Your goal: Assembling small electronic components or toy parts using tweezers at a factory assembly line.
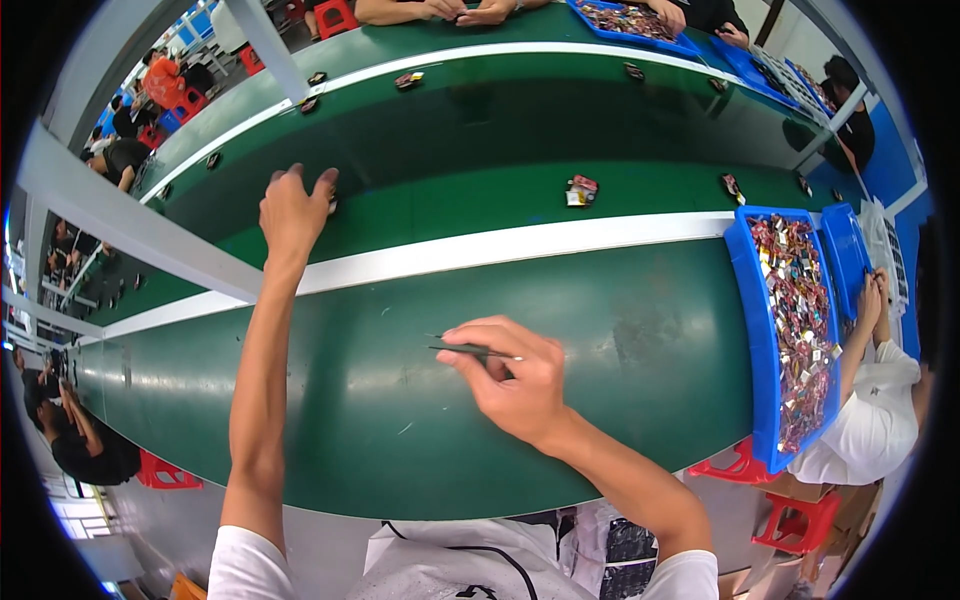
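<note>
My left hand (292, 213) reaches over the far side of the white rail, above the dark green belt. Its thumb and fingers are apart, and a small dark-and-white part (332, 204) shows beside the thumb, partly hidden by it. In my right hand (518, 378), closed in a pinch above the near green table, is a pair of dark tweezers (468, 350) with its tips pointing left. Farther right on the belt lies a small part (581, 191) in black, red and white.
A blue tray (765, 400) heaped with small colourful parts stands at the right, beside another blue tray (846, 255). The white rail (520, 241) divides table and belt. A white post (140, 215) slants in at left. Co-workers sit across and at both sides.
</note>
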The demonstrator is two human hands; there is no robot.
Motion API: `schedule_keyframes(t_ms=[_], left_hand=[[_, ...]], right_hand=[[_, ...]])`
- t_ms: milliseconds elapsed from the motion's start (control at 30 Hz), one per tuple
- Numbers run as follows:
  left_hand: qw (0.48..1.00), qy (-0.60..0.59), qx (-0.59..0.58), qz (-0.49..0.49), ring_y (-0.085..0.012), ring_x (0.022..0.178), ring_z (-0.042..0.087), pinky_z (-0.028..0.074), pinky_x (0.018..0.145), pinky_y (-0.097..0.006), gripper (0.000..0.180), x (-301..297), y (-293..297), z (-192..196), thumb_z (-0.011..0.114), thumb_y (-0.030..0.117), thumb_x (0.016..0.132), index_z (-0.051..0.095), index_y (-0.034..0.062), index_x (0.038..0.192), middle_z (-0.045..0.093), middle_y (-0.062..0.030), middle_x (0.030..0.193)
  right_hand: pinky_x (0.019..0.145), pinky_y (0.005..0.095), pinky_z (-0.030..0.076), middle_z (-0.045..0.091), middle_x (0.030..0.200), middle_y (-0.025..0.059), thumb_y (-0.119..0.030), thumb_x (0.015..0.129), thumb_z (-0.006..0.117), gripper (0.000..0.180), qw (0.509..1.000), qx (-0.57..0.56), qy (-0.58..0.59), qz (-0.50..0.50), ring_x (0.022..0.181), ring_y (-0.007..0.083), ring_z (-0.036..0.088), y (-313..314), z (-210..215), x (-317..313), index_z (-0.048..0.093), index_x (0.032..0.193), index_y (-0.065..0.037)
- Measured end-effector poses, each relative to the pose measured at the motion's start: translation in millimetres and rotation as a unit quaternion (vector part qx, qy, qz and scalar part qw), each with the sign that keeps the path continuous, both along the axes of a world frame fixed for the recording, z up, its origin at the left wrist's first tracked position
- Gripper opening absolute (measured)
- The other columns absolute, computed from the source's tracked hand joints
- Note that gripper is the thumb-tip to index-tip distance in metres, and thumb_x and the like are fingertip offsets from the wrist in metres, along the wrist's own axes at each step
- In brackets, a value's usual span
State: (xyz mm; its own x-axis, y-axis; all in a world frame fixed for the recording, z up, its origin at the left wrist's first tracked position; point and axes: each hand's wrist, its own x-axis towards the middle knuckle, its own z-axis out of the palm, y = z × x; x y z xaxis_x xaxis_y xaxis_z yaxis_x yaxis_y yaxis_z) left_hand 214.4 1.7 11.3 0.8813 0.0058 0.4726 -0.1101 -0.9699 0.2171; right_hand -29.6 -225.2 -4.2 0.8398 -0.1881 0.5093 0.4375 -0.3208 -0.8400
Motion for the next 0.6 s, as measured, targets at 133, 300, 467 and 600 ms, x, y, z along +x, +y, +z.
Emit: schedule_keyframes(t_ms=[133, 300, 467, 600], left_hand=[[0.985, -0.106, 0.031, -0.13, -0.0327, 0.073, 0.073, 0.057, 0.075, -0.043, 0.049, 3.7, -46.5, 10.1, 0.075, 0.031, 0.089, 0.068, -0.004, 0.122, 0.068, -0.0235, 0.119], [0.874, 0.184, -0.182, -0.411, -0.0154, 0.064, 0.072, 0.052, 0.051, -0.03, 0.029, -13.6, -162.5, 33.3, 0.07, 0.018, 0.094, 0.072, -0.0006, 0.115, 0.073, -0.0122, 0.088], [0.837, 0.177, -0.105, -0.506, -0.0345, 0.09, 0.071, 0.057, 0.083, -0.043, 0.017, -0.1, -235.0, 18.9, 0.075, 0.01, 0.078, 0.079, 0.0044, 0.094, 0.075, -0.0159, 0.092], [0.838, 0.195, -0.016, -0.51, -0.0295, 0.083, 0.073, 0.058, 0.076, -0.041, 0.018, 1.6, -261.2, 12.4, 0.081, 0.013, 0.073, 0.079, 0.0056, 0.089, 0.076, -0.013, 0.085]], right_hand=[[0.041, 0.0226, 0.034, 0.077, 0.094, 0.0065, 0.002, 0.078, 0.083, 0.018, 0.999, 0.026, -0.036, 0.018, 0.044, 0.0055, 0.045, 1.5, -12.6, 5.3, 0.075, 0.092, -0.006], [0.053, 0.0285, 0.052, 0.075, 0.084, 0.0063, -0.002, 0.079, 0.081, 0.011, 1.0, 0.011, -0.004, 0.028, 0.058, 0.0203, 0.068, -2.1, -11.7, 0.3, 0.073, 0.086, -0.005], [0.052, 0.0288, 0.052, 0.074, 0.082, 0.0064, -0.001, 0.078, 0.08, 0.011, 0.999, -0.008, 0.0, 0.033, 0.058, 0.021, 0.068, -1.3, -2.9, -0.3, 0.073, 0.085, -0.005], [0.052, 0.0287, 0.051, 0.075, 0.083, 0.0064, -0.001, 0.077, 0.081, 0.011, 0.999, -0.024, 0.005, 0.028, 0.058, 0.0208, 0.067, -3.6, -1.4, -0.7, 0.073, 0.085, -0.006]])
